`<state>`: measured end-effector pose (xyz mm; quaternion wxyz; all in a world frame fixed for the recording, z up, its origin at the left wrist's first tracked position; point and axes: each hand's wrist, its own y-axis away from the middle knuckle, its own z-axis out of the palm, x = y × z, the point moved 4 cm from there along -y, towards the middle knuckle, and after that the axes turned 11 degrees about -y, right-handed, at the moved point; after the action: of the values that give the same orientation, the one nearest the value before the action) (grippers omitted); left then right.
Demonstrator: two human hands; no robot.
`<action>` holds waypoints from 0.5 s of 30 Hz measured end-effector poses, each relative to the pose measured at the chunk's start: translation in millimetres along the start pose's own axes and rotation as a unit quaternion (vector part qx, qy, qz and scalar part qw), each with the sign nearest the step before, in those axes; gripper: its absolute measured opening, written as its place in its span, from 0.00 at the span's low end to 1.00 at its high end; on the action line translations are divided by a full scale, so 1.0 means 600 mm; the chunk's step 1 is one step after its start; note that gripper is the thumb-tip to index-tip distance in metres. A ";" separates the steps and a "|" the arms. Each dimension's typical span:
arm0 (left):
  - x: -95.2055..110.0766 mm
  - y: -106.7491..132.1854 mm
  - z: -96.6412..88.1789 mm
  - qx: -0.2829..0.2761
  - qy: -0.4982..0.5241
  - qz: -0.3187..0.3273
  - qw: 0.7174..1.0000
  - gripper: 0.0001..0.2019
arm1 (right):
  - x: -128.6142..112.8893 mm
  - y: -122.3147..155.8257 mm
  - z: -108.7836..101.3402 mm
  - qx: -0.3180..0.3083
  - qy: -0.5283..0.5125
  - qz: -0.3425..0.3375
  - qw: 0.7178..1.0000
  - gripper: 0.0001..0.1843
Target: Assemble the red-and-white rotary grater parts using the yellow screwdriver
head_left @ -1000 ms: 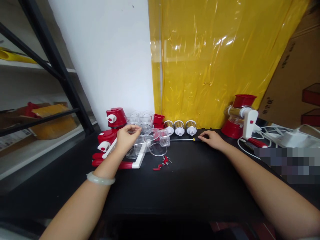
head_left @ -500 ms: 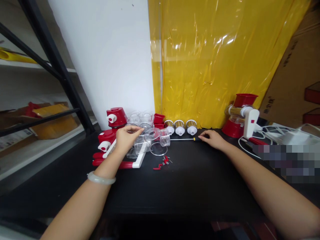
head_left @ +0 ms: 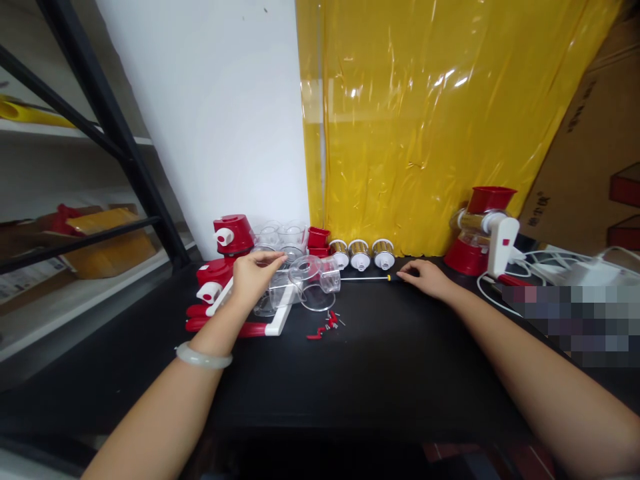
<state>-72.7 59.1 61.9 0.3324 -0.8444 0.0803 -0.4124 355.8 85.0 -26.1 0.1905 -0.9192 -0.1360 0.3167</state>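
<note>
My left hand (head_left: pixel 254 273) hovers over the clear plastic housings (head_left: pixel 306 268), thumb and fingertips pinched together; whatever lies between them is too small to make out. At the right, my right hand (head_left: pixel 425 277) has its fingers closed at the dark handle end of a screwdriver (head_left: pixel 365 278), whose thin shaft lies level and points left toward the housings. Below my left wrist are red-and-white crank handles (head_left: pixel 253 329), partly covered by the arm. In front of the housings lie small red parts (head_left: pixel 330 321) and several screws.
Red bases (head_left: pixel 234 233) with white knobs stand at left. Grater drums (head_left: pixel 359 255) line the back beside red hoppers (head_left: pixel 318 240). An assembled red rotary grater (head_left: pixel 480 230) stands at right, near white cables (head_left: pixel 545 261). A black shelf frame (head_left: pixel 130 167) rises on the left.
Both hands stay almost exactly where they were. The housings, screwdriver and small red parts have not visibly moved; the view shifts only slightly.
</note>
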 end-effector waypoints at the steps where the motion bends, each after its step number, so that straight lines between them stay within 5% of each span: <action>1: 0.000 0.000 0.000 -0.001 0.001 0.004 1.000 0.14 | 0.002 0.000 0.001 -0.003 -0.002 -0.002 1.000 0.15; 15: -0.003 0.001 0.002 -0.001 0.010 0.026 1.000 0.14 | 0.017 -0.001 0.008 -0.062 0.066 0.005 0.996 0.12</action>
<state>-72.7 59.8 59.9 0.3408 -0.8384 0.1058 -0.4121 360.4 90.6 -34.3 0.1405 -0.9488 -0.1379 0.2470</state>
